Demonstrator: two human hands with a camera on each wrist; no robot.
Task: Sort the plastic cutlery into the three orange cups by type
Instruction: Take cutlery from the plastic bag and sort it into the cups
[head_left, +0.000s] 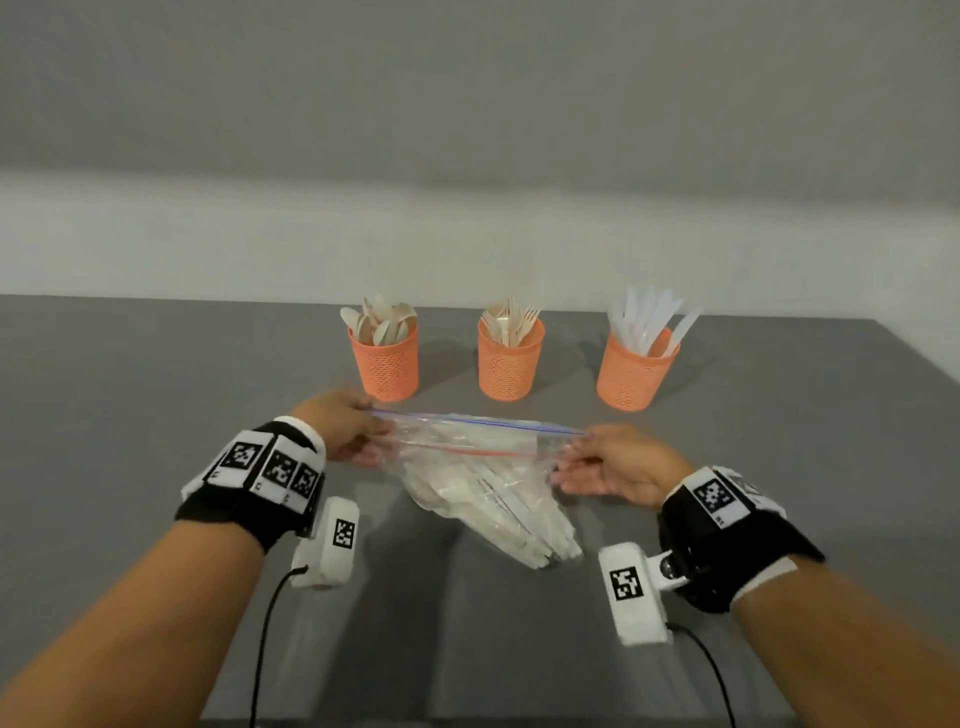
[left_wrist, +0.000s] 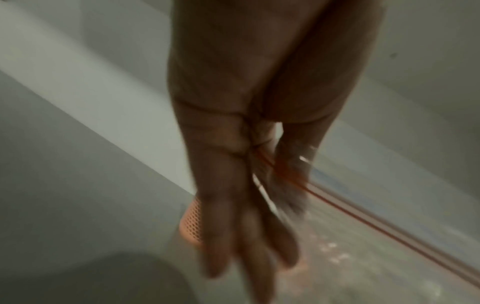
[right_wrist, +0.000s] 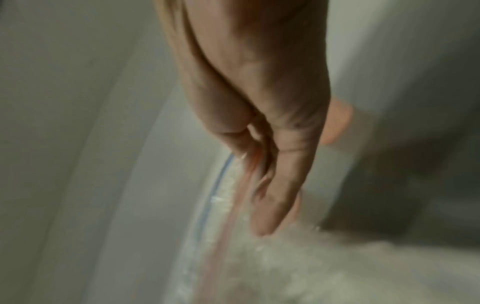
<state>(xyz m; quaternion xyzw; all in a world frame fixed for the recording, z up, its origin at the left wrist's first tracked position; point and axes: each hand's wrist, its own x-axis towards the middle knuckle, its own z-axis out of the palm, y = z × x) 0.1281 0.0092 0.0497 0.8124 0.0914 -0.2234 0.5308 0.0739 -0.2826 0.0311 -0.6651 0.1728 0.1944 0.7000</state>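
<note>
1. While the left hand pinches one end of the clear plastic zip bag of pale cutlery, the right hand pinches the other, at 3 o'clock.
2. Three orange mesh cups stand at 12 o'clock, holding spoons, forks and knives.

The three cups stand in a row across the far part of the table, each bristling above its rim: spoons in the left cup, forks in the middle cup, knives in the right cup. Bare gaps lie between the cups, and open tabletop to either side of the row. Just in front of the row, the bag stretches between the left hand and right hand, barring a straight reach to the cups.
</note>
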